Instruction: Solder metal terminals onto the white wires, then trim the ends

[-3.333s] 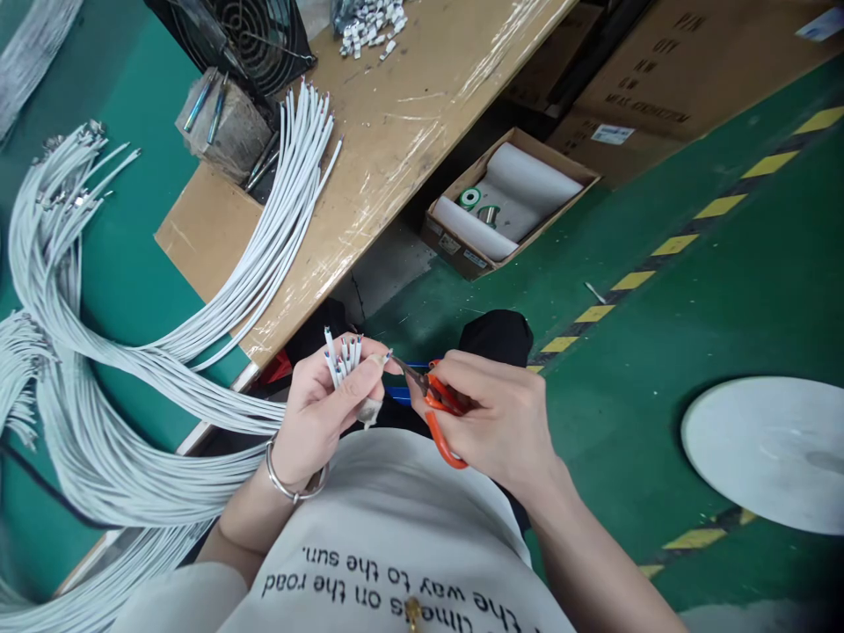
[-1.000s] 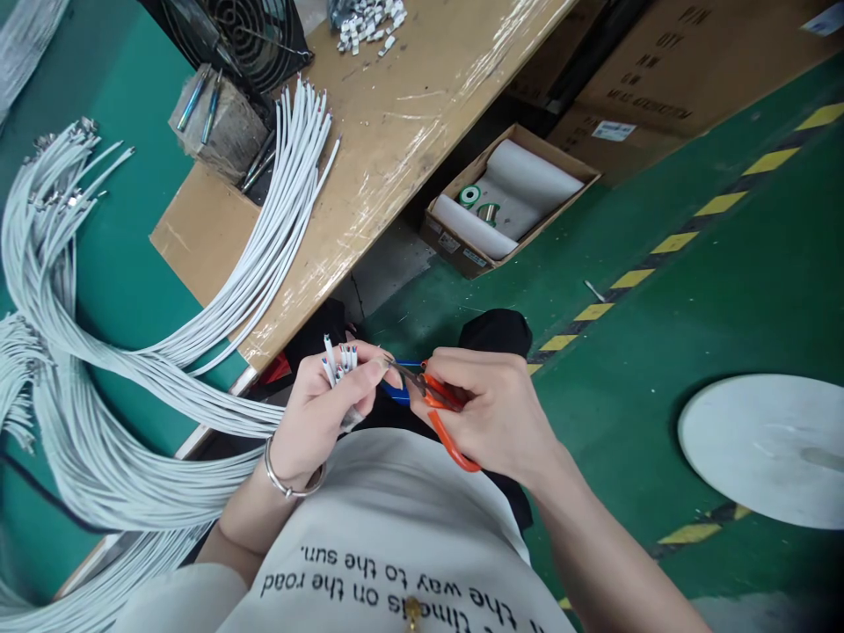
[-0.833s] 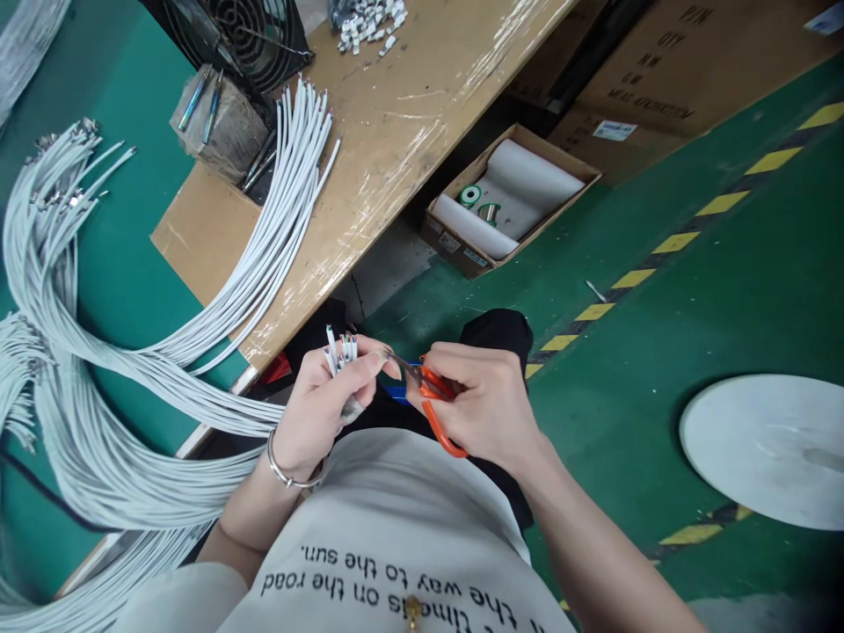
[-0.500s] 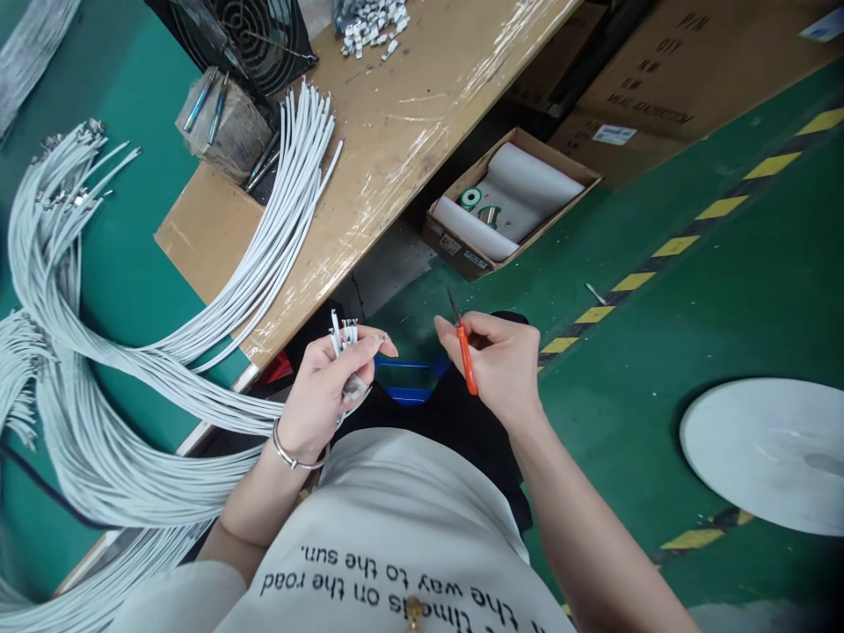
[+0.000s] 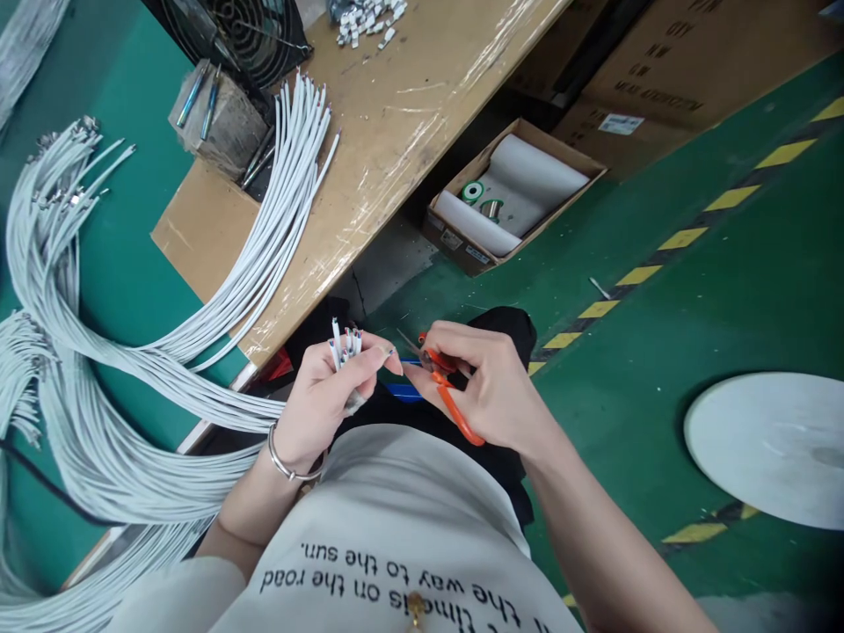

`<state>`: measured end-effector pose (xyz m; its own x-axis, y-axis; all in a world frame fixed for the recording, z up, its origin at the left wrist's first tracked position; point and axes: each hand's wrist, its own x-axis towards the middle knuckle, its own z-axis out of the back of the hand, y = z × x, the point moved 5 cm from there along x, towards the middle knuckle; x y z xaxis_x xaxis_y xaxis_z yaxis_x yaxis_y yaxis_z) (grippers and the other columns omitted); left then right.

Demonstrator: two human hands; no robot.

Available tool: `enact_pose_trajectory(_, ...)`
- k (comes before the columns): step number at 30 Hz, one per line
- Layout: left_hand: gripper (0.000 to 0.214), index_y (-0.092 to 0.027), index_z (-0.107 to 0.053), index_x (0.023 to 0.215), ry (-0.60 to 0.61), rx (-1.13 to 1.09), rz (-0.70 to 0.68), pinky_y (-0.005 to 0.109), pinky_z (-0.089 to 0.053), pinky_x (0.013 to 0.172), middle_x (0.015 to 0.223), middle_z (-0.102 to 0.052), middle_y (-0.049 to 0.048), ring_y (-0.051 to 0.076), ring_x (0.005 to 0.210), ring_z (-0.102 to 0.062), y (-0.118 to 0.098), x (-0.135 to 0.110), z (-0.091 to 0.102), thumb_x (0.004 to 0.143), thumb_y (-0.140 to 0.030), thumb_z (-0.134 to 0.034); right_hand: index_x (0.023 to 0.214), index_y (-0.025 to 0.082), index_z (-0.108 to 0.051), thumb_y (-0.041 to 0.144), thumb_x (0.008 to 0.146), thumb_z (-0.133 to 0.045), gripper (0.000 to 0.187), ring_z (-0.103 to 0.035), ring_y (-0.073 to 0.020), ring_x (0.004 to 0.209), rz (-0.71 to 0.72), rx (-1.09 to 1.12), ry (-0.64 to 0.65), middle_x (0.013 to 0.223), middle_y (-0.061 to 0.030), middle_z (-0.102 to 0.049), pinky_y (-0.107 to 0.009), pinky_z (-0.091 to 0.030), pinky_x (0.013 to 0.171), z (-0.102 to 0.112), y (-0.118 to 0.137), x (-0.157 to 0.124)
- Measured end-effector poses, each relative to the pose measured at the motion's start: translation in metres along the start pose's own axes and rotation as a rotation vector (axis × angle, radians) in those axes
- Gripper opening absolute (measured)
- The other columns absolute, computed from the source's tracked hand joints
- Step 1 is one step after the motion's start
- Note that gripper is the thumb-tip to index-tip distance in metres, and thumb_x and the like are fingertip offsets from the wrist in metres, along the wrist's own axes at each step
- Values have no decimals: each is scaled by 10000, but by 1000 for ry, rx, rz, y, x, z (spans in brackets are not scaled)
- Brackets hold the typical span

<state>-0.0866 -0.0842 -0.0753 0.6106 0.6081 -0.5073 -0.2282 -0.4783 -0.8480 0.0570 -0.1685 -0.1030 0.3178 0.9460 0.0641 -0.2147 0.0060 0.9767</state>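
My left hand point(image 5: 326, 396) is closed round a bunch of white cable ends point(image 5: 345, 341) that stick up above my fingers, their small coloured wires showing. My right hand point(image 5: 491, 391) grips orange-handled scissors point(image 5: 445, 396), whose blades point left toward the tip of my left forefinger. Both hands are over my lap, close together. A metal bracelet point(image 5: 285, 462) circles my left wrist. The cables run down and left from my fist into a long white bundle point(image 5: 132, 413).
A wooden bench top point(image 5: 396, 132) carries more white cables point(image 5: 277, 220), a black fan point(image 5: 237, 31), a block with tools point(image 5: 211, 114) and small white parts point(image 5: 366, 18). An open cardboard box point(image 5: 511, 189) and a white disc point(image 5: 768, 444) lie on the green floor.
Half a second ago my right hand had drawn away to the right with the scissors upright. It has come back, blades pointing at my left fingertip. The left hand holds the cables as before.
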Motion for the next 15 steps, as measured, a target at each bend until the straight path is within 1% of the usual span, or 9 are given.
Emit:
enact_pose_trajectory(3, 256, -160, -760, 817, 46, -6, 31, 216, -151, 433, 500, -389, -79, 35, 433, -243, 2, 0, 1, 973, -358, -715, 651, 220, -353, 110, 813, -647, 354, -331, -103, 602, 41, -32, 66, 645, 53, -379, -275, -268, 554, -1, 1, -1)
enact_pose_trajectory(6, 273, -157, -749, 804, 77, -22, 61, 221, -147, 421, 488, -382, -80, 38, 418, -240, 3, -1, 2, 973, -367, -705, 656, 222, -334, 70, 768, -622, 343, -327, -100, 604, 66, -34, 94, 642, 57, -369, -270, -266, 555, -2, 1, -1)
enact_pose_trajectory(11, 265, -150, -744, 801, 125, -60, 100, 218, -154, 431, 488, -351, -83, 43, 431, -235, 3, 0, 1, 969, -349, -697, 635, 217, -305, 62, 753, -603, 357, -290, -89, 581, 71, -56, 85, 613, 61, -336, -271, -244, 536, -2, 1, -1)
enact_pose_trajectory(15, 243, -143, -742, 805, 133, -87, 130, 214, -157, 433, 496, -354, -80, 45, 439, -237, 5, 1, 0, 961, -322, -690, 619, 214, -298, 53, 749, -592, 360, -262, -85, 565, 94, -75, 64, 598, 61, -313, -270, -218, 511, -2, 2, -2)
